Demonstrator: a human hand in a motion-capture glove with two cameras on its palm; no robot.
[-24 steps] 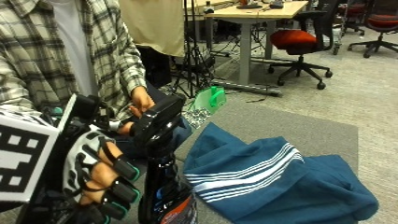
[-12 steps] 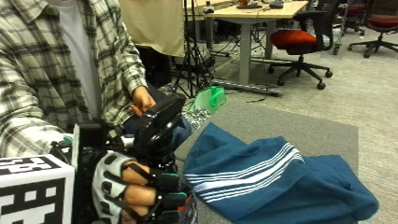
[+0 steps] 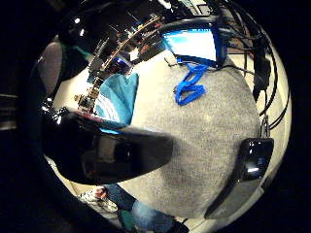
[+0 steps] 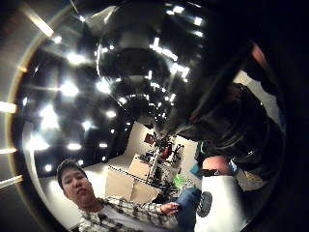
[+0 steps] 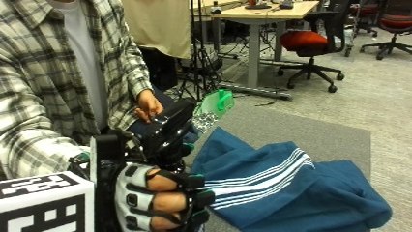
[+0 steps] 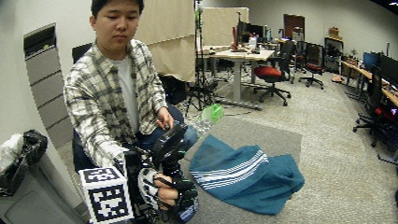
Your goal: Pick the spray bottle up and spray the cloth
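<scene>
Hand: right hand (image 5: 157, 203) curled round the spray bottle (image 5: 169, 130).
Aim: point nozzle at cloth (image 5: 289, 193) before squeezing.

My gloved right hand (image 5: 157, 200) covers the neck of the spray bottle (image 5: 169, 126); its body runs below the outside view's edge, so I cannot read any label. In both palm views the dark bottle fills the field and hides the fingers. The blue cloth (image 5: 289, 188) is cut off at the lower edge of the outside view. The bare left hand (image 5: 149, 105) is partly behind the bottle's head.
</scene>
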